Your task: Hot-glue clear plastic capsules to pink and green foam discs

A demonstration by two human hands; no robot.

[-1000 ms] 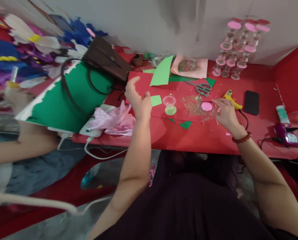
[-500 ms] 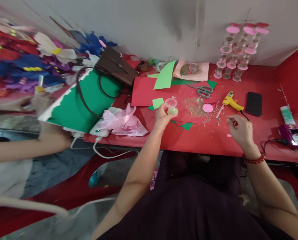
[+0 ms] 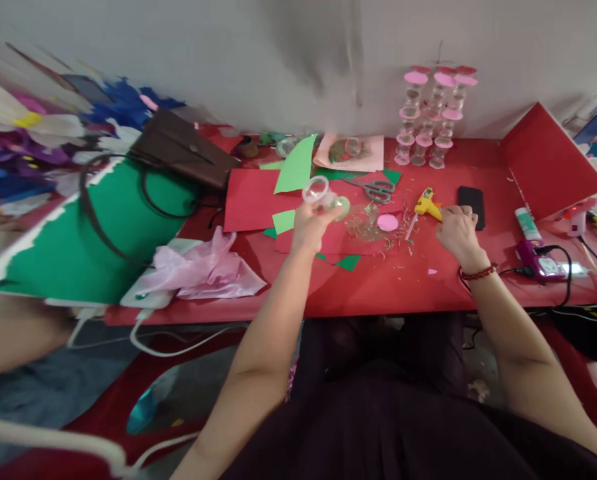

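Note:
My left hand (image 3: 311, 227) is closed round a small clear plastic cup piece (image 3: 315, 191), two flared ends joined at a narrow middle. A light green disc (image 3: 341, 207) shows at its right end. My right hand (image 3: 457, 232) has its fingers closed at the handle end of a yellow hot glue gun (image 3: 429, 204), which lies on the red table with its nozzle toward the lower left. Left of the gun is a pink paper disc (image 3: 388, 223) among shavings. Grey-handled scissors (image 3: 379, 191) lie behind the disc.
Hourglass-like stacks of clear cups with pink discs (image 3: 423, 127) stand by the wall. A black phone (image 3: 472, 205) and a purple power adapter (image 3: 538, 261) are at right. Left are a pink plastic bag (image 3: 203, 267), a brown handbag (image 3: 183, 150) and another person's arm (image 3: 23, 333).
The view has swung right. My right hand has moved onto the glue gun's handle. My left hand has tilted the plastic cup piece and still holds it.

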